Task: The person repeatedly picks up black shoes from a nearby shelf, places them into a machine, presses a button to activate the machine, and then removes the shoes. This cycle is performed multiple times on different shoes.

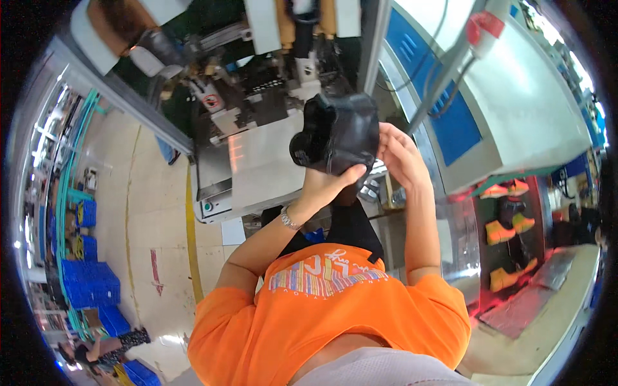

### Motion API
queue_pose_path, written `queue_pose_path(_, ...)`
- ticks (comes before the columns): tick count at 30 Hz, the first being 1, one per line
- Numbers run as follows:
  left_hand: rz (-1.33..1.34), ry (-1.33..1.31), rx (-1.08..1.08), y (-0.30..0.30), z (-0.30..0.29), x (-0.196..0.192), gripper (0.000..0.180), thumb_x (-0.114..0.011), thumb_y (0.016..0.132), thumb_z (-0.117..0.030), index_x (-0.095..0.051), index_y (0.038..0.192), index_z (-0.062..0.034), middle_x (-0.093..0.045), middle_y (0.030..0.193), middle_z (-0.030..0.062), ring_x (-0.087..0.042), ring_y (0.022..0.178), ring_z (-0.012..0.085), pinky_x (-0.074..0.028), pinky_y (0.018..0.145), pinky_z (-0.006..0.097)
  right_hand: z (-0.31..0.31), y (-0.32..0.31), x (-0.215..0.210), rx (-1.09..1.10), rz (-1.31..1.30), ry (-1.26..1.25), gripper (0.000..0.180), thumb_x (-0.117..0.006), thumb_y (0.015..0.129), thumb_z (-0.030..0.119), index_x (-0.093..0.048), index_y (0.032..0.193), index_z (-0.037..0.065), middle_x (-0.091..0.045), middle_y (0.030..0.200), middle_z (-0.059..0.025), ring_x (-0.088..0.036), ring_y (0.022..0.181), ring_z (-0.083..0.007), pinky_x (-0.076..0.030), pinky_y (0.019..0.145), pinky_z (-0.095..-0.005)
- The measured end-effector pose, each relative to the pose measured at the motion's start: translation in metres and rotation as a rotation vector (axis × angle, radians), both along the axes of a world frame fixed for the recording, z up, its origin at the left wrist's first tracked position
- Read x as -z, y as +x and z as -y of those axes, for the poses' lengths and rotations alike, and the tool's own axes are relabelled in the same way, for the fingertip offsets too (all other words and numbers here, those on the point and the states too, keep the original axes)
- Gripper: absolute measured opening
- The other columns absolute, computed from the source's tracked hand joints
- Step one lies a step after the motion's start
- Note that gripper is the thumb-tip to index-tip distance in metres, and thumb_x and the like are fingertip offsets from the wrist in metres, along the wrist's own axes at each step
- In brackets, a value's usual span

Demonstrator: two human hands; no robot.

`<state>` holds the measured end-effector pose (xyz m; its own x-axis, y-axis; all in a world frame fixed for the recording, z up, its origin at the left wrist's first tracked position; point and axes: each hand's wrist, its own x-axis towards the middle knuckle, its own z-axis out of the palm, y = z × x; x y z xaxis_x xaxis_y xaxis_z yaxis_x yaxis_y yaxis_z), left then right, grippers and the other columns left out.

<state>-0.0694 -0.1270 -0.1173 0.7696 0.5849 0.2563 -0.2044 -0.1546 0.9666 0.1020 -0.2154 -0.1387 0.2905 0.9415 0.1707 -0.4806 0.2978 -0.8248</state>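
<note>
A black leather shoe upper (351, 135), glossy and curved with a dark opening on its left side, is held up in front of my body. My left hand (322, 188) grips its lower edge, the thumb laid along the bottom and the other fingers hidden underneath. At its right edge, my right hand (402, 156) has bent fingers closed against the leather; the fingertips are partly hidden. Just beyond the upper stands a machine with a pale flat table (264, 161), where reddish light lines fall on the left part.
A green button (207, 207) sits on the machine's front corner. To the right are a large white and blue cabinet (515, 109) and a rack with orange-yellow shoe lasts (499, 233). Blue crates (90, 284) line the left aisle, where another person (96, 350) is at lower left.
</note>
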Motion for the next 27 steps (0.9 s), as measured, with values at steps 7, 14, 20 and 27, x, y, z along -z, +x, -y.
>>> queue_pose_path(7, 0.095, -0.067, 0.16, -0.105, -0.123, -0.046, 0.072, -0.064, 0.073, -0.028, -0.03, 0.133, -0.0095, -0.04, 0.13, 0.0095, -0.034, 0.122, 0.0202, -0.029, 0.098, 0.035, -0.082, -0.038, -0.045, -0.542, -0.137, -0.02, 0.04, -0.065, 0.075, 0.017, -0.054, 0.107, -0.003, -0.061, 0.1, -0.0096, -0.058, 0.09, -0.0173, -0.043, 0.083, -0.0279)
queue_pose_path(14, -0.447, 0.08, 0.736, -0.108, -0.159, -0.095, 0.051, -0.065, 0.075, -0.038, -0.052, 0.105, 0.0026, -0.056, 0.097, 0.0042, -0.049, 0.089, 0.0101, -0.039, 0.078, 0.023, -0.13, -0.074, -0.099, -0.831, 0.362, -0.221, 0.026, -0.068, 0.072, 0.023, -0.059, 0.082, 0.0, -0.059, 0.075, 0.0003, -0.053, 0.07, -0.0063, -0.04, 0.065, -0.018)
queue_pose_path(20, -0.397, -0.143, 0.722, -0.134, -0.155, -0.104, 0.034, -0.066, 0.076, -0.026, -0.059, 0.095, 0.0012, -0.059, 0.078, -0.0035, -0.051, 0.068, 0.0026, -0.042, 0.062, 0.018, -0.144, -0.095, -0.128, -0.778, 0.543, -0.231, 0.034, -0.072, 0.069, 0.027, -0.057, 0.083, 0.0, -0.055, 0.071, 0.002, -0.048, 0.065, -0.0038, -0.036, 0.057, -0.0163)
queue_pose_path(27, -0.389, -0.109, 0.509, -0.201, -0.17, -0.139, 0.024, -0.065, 0.077, -0.016, -0.055, 0.09, 0.0021, -0.057, 0.084, -0.0028, -0.049, 0.078, 0.0037, -0.04, 0.072, 0.018, -0.167, -0.123, -0.142, -0.777, 0.604, -0.136, 0.027, -0.07, 0.071, 0.02, -0.058, 0.086, 0.001, -0.059, 0.077, 0.0008, -0.052, 0.07, -0.0053, -0.039, 0.064, -0.0167)
